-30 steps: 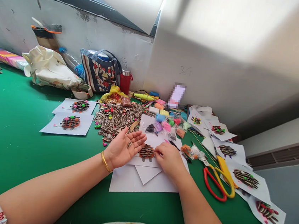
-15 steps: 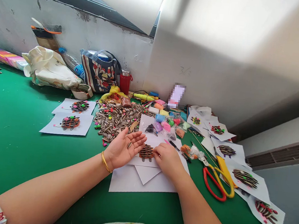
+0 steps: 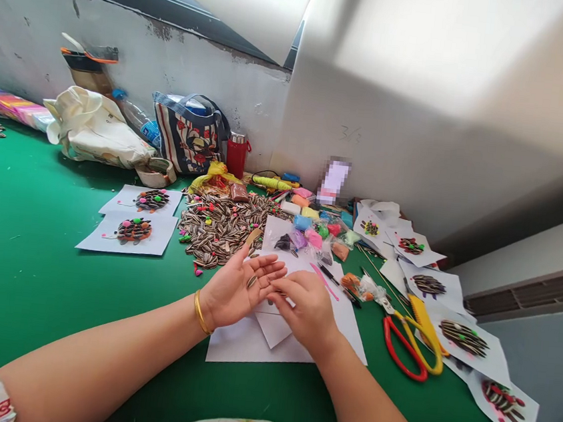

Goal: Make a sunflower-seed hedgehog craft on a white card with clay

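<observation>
My left hand (image 3: pixel 238 287) lies palm up and open over the white paper sheets (image 3: pixel 247 343), with a striped sunflower seed (image 3: pixel 251 281) resting on its fingers. My right hand (image 3: pixel 301 307) has its fingertips together at the left palm, reaching to that seed; whether it grips the seed is hidden. The right hand covers the seed-covered hedgehog craft on the paper. A large heap of sunflower seeds (image 3: pixel 219 225) lies just beyond the left hand on the green table (image 3: pixel 29 265).
Red-and-yellow scissors (image 3: pixel 411 339) lie right of the paper. Finished seed hedgehog sheets sit at left (image 3: pixel 131 230) and along the right (image 3: pixel 464 337). Coloured clay packets (image 3: pixel 309 231), a striped bag (image 3: pixel 189 134), a red bottle (image 3: pixel 237 154) and a cream bag (image 3: pixel 99 128) stand by the wall.
My right hand left the hedgehog craft and moved left to my left palm. The left hand shifted slightly right and stayed open with the seed.
</observation>
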A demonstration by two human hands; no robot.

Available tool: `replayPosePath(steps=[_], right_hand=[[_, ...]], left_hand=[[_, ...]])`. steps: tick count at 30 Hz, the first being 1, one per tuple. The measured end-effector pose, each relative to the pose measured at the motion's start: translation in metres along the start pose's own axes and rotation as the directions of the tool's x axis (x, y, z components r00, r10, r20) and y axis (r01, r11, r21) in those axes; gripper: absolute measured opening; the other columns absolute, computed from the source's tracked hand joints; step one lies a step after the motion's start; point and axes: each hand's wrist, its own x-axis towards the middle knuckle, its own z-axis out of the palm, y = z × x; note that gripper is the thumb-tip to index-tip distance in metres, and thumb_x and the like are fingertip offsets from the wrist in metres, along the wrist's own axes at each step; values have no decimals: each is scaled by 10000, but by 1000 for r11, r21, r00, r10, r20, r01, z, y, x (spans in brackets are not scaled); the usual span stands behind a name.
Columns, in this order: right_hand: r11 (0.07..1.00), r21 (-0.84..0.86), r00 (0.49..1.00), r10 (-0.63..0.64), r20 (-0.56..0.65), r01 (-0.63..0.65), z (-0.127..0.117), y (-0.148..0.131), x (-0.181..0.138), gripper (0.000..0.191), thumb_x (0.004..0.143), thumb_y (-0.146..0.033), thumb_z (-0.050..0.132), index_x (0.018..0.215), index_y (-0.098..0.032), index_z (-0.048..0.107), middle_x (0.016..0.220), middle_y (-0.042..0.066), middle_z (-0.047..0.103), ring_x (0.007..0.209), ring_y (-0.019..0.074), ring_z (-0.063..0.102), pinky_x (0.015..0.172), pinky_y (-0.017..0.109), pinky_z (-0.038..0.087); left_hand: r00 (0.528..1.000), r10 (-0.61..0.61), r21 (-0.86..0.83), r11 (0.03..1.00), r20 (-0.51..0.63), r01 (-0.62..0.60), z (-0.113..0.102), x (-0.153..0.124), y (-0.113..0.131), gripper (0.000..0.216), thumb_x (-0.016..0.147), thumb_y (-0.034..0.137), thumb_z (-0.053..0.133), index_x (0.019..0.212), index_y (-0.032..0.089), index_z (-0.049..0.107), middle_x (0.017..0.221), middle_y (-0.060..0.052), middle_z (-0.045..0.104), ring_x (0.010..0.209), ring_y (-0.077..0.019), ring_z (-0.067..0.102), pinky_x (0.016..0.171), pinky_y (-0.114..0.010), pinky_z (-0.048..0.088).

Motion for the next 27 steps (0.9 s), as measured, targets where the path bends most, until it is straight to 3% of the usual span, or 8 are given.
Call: replayPosePath(steps=[4,10,15,19,22,25,27], right_hand=[[996,24,997,-82,13,82,14,-20,3,232,883,-311,601,1091,-233,668,903,63,686,888,213,599,770,361,431],[999,30,999,-35,8,35,14,-14,4,173,913,-192,517,897,-212,688,857,60,694,818,189,612,722,324,438],[999,38,1000,11,12,-11,12,-14,4,168,902,-167,490,827,-195,638,782,52,658,768,187,592,708,315,435],[993,95,997,68,-30,-65,7,-9,3,156,880,-144,490,936,-195,627,808,41,659,760,176,592,723,307,452],[982,144,988,135,-75,-123,0,5,1,222,886,-162,490,1055,-207,626,920,56,679,842,184,603,780,323,471],[948,213,962,259,-82,-237,-7,24,0,184,869,-175,509,960,-210,665,912,48,684,831,175,606,760,311,483],[921,224,944,330,-14,-319,-11,35,-1,170,842,-178,530,897,-216,686,892,35,690,820,170,609,743,300,482]], left_hand=[[994,-94,59,994,57,91,3,-5,-8,523,941,557,381,1175,139,592,1172,-160,628,1037,-252,638,857,-367,533],[980,-127,37,992,153,122,3,-5,-9,599,941,578,353,1229,92,551,1184,-194,617,1059,-254,628,930,-362,484],[980,-123,80,991,159,111,3,-5,-6,607,955,572,315,1232,93,564,1202,-182,626,1056,-238,625,909,-337,485],[974,-101,105,991,205,80,4,-6,-1,615,961,565,309,1216,78,585,1190,-186,636,1030,-220,636,902,-309,485],[977,-39,114,993,210,15,6,-5,7,589,966,546,319,1211,88,596,1240,-189,619,1134,-239,602,991,-337,449],[984,119,123,983,130,-135,6,-1,17,546,977,509,330,1192,92,610,1290,-192,595,1227,-256,548,1043,-360,422],[974,220,113,968,55,-225,3,4,24,529,977,497,340,1153,89,626,1260,-193,614,1221,-258,555,1040,-367,432]])
